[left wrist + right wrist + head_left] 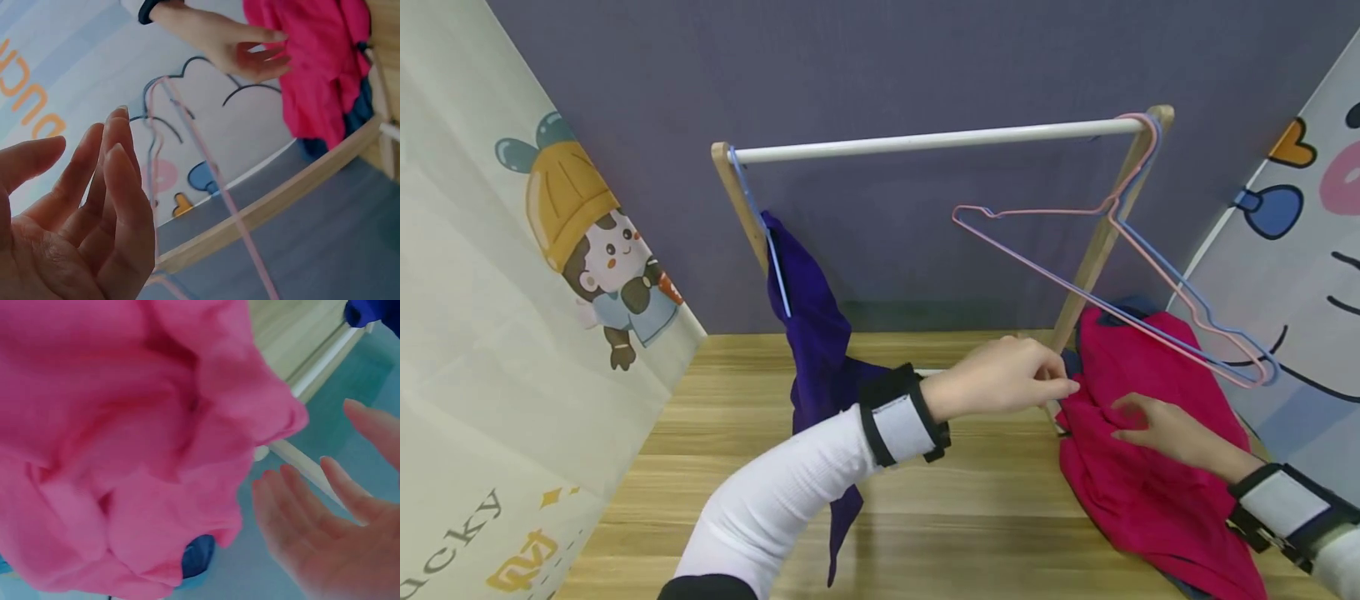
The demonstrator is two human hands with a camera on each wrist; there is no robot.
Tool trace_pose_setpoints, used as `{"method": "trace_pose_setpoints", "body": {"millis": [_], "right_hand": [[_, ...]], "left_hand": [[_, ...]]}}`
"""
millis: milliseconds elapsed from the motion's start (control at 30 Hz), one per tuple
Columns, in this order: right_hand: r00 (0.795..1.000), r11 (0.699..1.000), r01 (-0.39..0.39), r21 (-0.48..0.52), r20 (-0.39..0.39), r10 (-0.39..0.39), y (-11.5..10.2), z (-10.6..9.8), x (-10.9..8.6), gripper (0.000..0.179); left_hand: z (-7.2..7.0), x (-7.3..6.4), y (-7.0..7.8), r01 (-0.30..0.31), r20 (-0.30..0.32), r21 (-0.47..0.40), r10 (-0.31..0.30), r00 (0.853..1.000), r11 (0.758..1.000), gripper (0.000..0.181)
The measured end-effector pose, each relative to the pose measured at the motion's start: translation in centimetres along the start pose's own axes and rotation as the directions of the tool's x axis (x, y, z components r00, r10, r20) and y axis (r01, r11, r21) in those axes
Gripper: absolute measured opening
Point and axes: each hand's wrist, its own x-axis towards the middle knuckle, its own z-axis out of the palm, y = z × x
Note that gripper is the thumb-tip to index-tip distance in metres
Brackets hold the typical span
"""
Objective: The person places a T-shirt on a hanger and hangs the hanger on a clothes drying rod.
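In the head view my left hand (1003, 379) reaches across to the right, below the hangers, with its fingers loosely bent and nothing between them. My right hand (1176, 429) hovers over a crumpled red-pink garment (1157, 500) with dark blue edges, thumb and fingers spread apart. The right wrist view has that hand (325, 531) beside the bunched cloth (125, 456), palm bare. A pink hanger (1030, 265) and a blue hanger (1206, 315) hang close together at the rail's right end. The left wrist view shows the left palm (81, 225) holding nothing.
A white rail (925, 143) runs between wooden posts (1093, 250). At its left end a blue hanger (747, 187) carries a purple garment (812, 333) that trails down to the wooden tabletop (985, 517). Printed panels (475, 292) flank both sides, with a grey backdrop (887, 67) behind.
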Motion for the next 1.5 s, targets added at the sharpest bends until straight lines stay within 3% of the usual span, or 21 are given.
{"method": "trace_pose_setpoints", "body": {"millis": [200,433,533,700,867,1167,1500], "right_hand": [[0.999,0.999,-0.035,-0.033,0.017,0.036,1.1,1.0,-0.5,0.052],[0.999,0.997,-0.046,-0.054,0.014,0.047,2.2,2.4,-1.0,0.053],[0.998,0.995,-0.059,-0.080,-0.026,0.057,2.6,3.2,-1.1,0.046],[0.984,0.989,0.027,-0.144,-0.169,-0.051,3.3,4.6,-1.3,0.020],[0.960,0.981,0.083,-0.176,-0.249,-0.126,3.4,5.2,-1.1,0.017],[0.967,0.989,0.103,-0.102,-0.223,-0.124,1.5,3.7,-0.1,0.013],[0.968,0.992,0.121,-0.042,-0.218,-0.127,-1.1,0.2,1.5,0.013]], "left_hand": [[2.7,0.1,-1.2,0.025,0.003,-0.008,-0.025,1.000,1.000,0.020],[5.5,0.5,-2.9,0.010,0.004,-0.042,-0.010,1.000,0.999,0.021],[6.5,0.6,-3.8,0.017,-0.004,-0.055,-0.017,1.000,0.998,0.022],[7.8,0.5,-5.4,0.027,-0.021,-0.054,-0.028,0.999,0.998,0.026],[8.3,0.0,-6.6,0.083,0.000,-0.106,-0.084,0.997,0.991,0.025],[8.4,-1.3,-8.5,0.181,0.029,-0.223,-0.179,0.983,0.958,0.020],[8.3,-2.1,-9.9,0.206,0.027,-0.188,-0.205,0.978,0.960,0.019]]}}
